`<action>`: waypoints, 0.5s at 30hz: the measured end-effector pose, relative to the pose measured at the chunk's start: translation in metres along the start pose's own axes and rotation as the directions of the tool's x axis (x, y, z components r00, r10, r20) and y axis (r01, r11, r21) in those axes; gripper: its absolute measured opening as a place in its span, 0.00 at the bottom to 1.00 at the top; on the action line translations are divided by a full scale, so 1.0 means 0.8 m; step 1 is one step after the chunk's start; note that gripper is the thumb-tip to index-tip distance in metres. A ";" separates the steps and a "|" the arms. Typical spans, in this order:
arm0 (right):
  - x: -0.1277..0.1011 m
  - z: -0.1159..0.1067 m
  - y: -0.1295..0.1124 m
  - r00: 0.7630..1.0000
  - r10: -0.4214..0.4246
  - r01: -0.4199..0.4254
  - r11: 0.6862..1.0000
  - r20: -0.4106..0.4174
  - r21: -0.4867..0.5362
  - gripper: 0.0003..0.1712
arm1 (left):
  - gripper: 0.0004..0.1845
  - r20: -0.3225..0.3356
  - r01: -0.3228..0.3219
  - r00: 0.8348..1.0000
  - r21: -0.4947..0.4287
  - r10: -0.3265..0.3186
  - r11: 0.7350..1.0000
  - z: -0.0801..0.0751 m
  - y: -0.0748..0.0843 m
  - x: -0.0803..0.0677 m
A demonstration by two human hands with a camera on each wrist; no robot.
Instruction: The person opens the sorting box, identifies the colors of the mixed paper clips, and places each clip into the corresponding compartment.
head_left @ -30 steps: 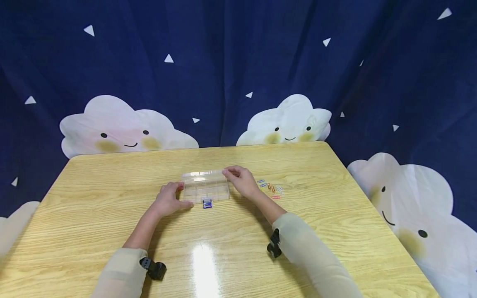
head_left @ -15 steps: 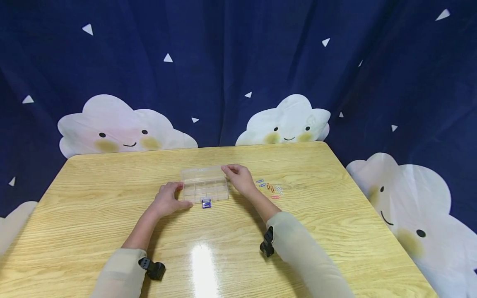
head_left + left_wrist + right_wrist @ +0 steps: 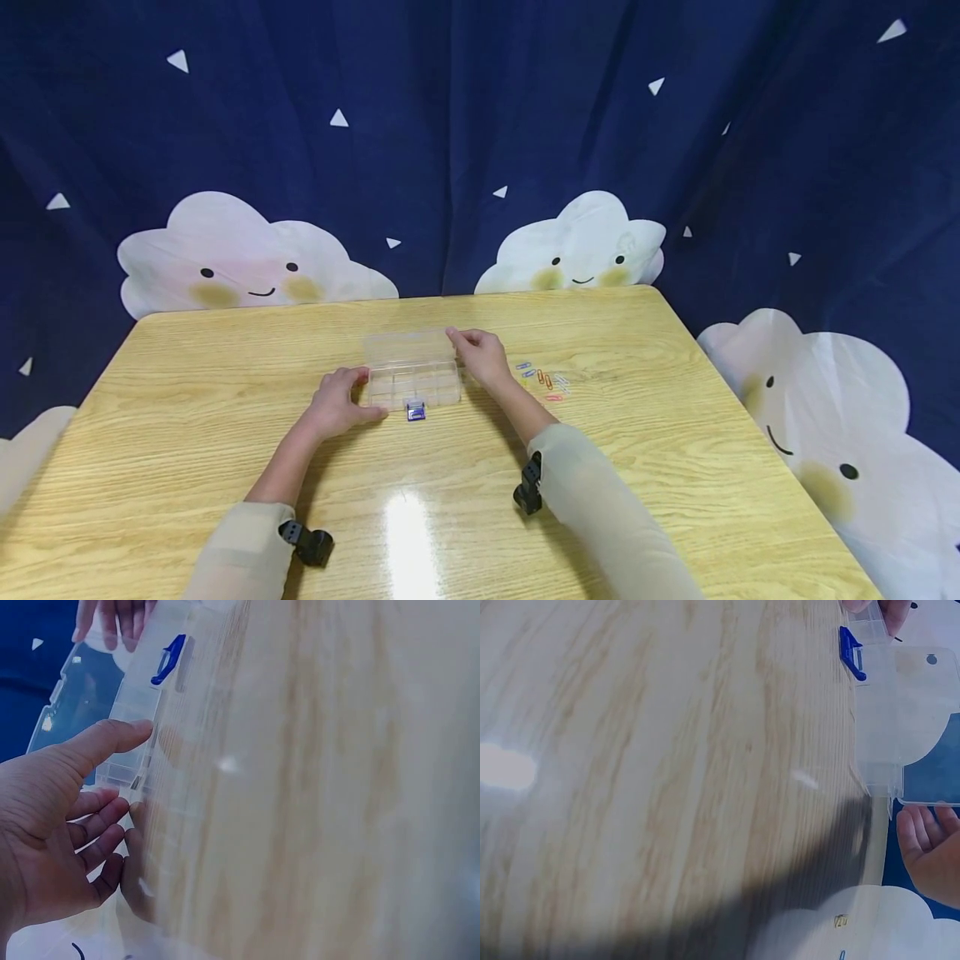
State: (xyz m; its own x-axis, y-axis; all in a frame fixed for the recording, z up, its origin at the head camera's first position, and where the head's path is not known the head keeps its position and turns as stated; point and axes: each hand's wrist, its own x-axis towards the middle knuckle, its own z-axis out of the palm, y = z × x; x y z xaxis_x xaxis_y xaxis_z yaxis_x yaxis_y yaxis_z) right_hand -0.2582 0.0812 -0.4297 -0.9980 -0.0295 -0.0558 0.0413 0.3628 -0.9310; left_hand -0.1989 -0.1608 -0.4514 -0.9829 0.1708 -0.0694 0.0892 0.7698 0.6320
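Lid (image 3: pixel 408 347) of the clear compartment box (image 3: pixel 414 385) has swung further back since 1.0 s ago, now tilted well open. Right hand (image 3: pixel 480 357) pinches the lid's right corner between fingertips and thumb. Left hand (image 3: pixel 337 402) rests against the box's left end, thumb on its front edge, fingers loosely curled. Box sits mid-table (image 3: pixel 225 375), blue latch (image 3: pixel 416 410) toward the person; paper clips (image 3: pixel 546 379) lie near on its right.

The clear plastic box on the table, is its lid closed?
No: in the head view the lid of the clear box is swung open, and the right hand holds its corner.
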 end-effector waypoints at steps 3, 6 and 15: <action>0.001 0.001 -0.002 1.000 0.015 -0.015 1.000 -0.016 -0.007 0.27 | 0.42 0.001 -0.001 1.000 -0.005 0.001 1.000 0.001 -0.001 0.000; 0.003 0.002 -0.003 0.999 0.034 -0.034 0.999 -0.032 -0.020 0.28 | 0.42 0.001 -0.013 1.000 -0.005 0.013 1.000 0.001 -0.002 0.001; 0.009 0.004 -0.002 0.993 0.101 -0.101 0.995 -0.053 0.006 0.29 | 0.42 -0.005 -0.026 1.000 -0.004 0.026 1.000 0.001 -0.003 -0.001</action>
State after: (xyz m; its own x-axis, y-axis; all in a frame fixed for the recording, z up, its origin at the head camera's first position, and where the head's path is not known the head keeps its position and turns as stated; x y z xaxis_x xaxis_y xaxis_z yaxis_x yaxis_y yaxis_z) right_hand -0.2656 0.0770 -0.4297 -0.9899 0.0570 -0.1300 0.1418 0.3584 -0.9228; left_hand -0.1985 -0.1626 -0.4533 -0.9810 0.1877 -0.0494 0.1138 0.7625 0.6369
